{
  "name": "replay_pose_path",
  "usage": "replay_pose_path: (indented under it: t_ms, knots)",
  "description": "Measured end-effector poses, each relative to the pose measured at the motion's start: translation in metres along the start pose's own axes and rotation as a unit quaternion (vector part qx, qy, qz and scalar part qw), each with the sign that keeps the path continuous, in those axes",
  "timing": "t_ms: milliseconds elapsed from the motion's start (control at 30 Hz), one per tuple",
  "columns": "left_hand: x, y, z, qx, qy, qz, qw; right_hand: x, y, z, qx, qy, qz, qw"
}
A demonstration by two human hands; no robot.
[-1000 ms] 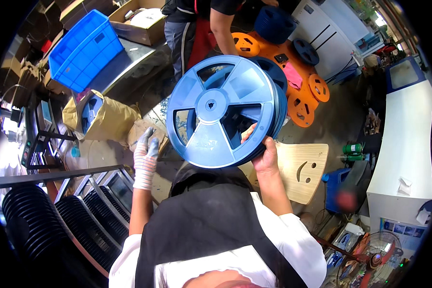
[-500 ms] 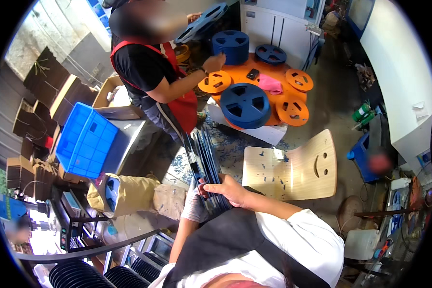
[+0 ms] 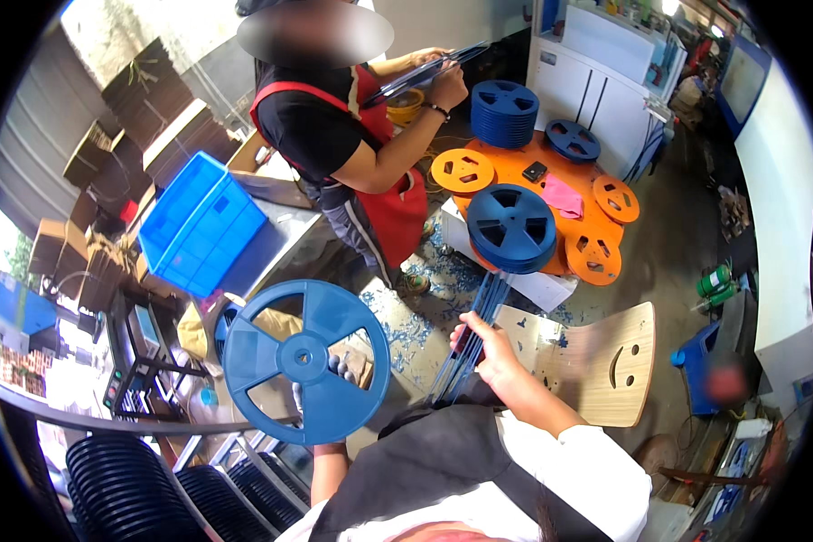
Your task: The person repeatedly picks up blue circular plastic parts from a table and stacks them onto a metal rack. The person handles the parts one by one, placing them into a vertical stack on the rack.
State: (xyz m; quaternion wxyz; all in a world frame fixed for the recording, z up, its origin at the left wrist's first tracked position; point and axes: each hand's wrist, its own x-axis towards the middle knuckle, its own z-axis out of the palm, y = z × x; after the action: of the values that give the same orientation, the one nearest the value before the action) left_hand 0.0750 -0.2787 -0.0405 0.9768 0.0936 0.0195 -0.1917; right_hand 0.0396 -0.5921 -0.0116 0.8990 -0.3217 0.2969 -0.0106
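My left hand (image 3: 339,367), in a grey-white glove, holds up a blue plastic reel (image 3: 330,411) on the left. The reel faces me and covers most of that hand; some gloved fingers show through one of its openings. My bare right hand (image 3: 494,350) is closed around several thin blue reels (image 3: 462,369), held edge-on in front of my dark apron. Their far ends overlap the view of a blue reel stack (image 3: 512,226) on the orange table (image 3: 540,150).
A co-worker in a red apron (image 3: 402,212) holds blue reels (image 3: 425,74). Orange reels (image 3: 461,170) and a pink cloth (image 3: 562,196) lie on the table. Nearby are a wooden chair (image 3: 596,361), a blue crate (image 3: 203,226) and a rack of dark discs (image 3: 122,479).
My left hand has moved away to the left with one reel, now turned face-on. My right hand keeps the others, slightly further right. The co-worker's reels have tilted edge-on, with both hands on them.
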Motion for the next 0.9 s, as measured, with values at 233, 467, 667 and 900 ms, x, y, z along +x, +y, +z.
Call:
replay_pose_path:
  t_ms: [233, 467, 667, 900]
  knots:
    - [-0.009, -0.016, 0.028, -0.052, 0.036, 0.058, 0.996, -0.005, -0.012, -0.018, 0.064, 0.047, -0.015, 0.997]
    - [-0.003, -0.024, 0.026, -0.093, -0.021, 0.013, 0.995, -0.01, -0.014, -0.027, 0.05, 0.039, -0.024, 0.998]
    - [0.004, -0.032, 0.04, -0.098, -0.046, -0.003, 0.994, -0.017, -0.014, -0.032, 0.018, 0.021, -0.042, 0.999]
    - [-0.002, -0.037, 0.044, -0.112, -0.03, -0.009, 0.993, -0.023, -0.014, -0.033, 0.022, 0.027, -0.046, 0.998]
